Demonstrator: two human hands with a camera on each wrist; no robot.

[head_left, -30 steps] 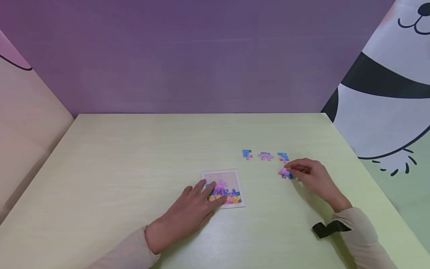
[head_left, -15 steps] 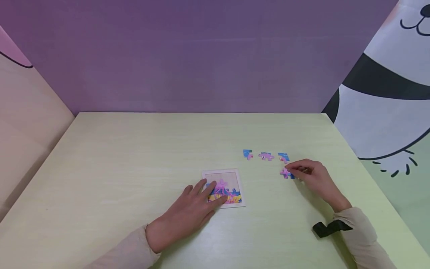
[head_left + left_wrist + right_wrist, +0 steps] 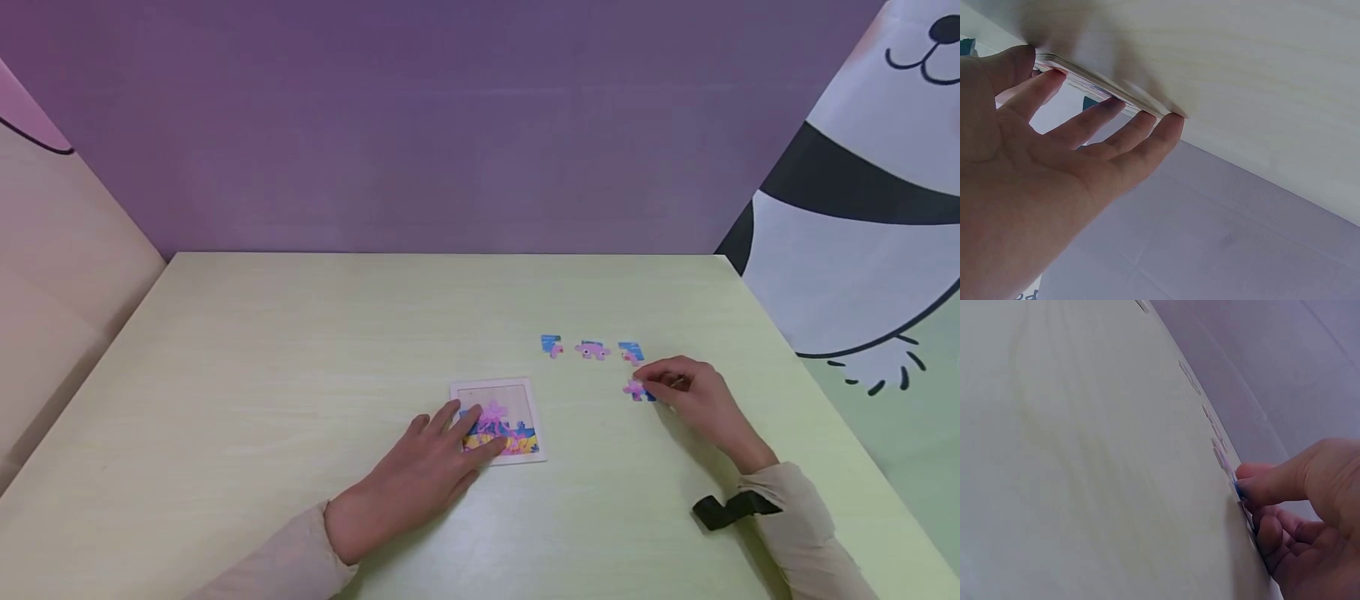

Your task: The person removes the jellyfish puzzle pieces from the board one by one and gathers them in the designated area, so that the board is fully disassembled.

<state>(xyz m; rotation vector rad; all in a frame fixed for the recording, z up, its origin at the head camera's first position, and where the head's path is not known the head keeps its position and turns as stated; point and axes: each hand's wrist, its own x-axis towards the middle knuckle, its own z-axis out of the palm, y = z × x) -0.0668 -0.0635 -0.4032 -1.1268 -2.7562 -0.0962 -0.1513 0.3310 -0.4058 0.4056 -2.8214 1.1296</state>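
My left hand (image 3: 420, 475) lies over the left part of a small square puzzle tray (image 3: 537, 408) with a white border. Its fingers are spread and fairly straight, touching the tray; in the left wrist view the fingertips (image 3: 1169, 122) meet the tray's edge. Pink, blue and yellow pieces fill the tray's lower part, partly covered by the fingers. To the right, my right hand (image 3: 697, 400) pinches a pink and blue puzzle piece (image 3: 636, 390) at the tabletop between thumb and fingers. The fingers hide part of this piece; the right wrist view shows the thumb (image 3: 1266, 487) against it.
Behind the right hand, three loose pieces lie in a row: a left one (image 3: 552, 345), a pink middle one (image 3: 593, 350) and a right one (image 3: 631, 352). A purple wall (image 3: 450, 150) borders the pale table (image 3: 300, 333) at the back. A black strap (image 3: 735, 509) circles the right sleeve.
The piece at my right fingertips has shifted very slightly and is a little more covered by the fingers. My left hand and the tray have stayed in place.
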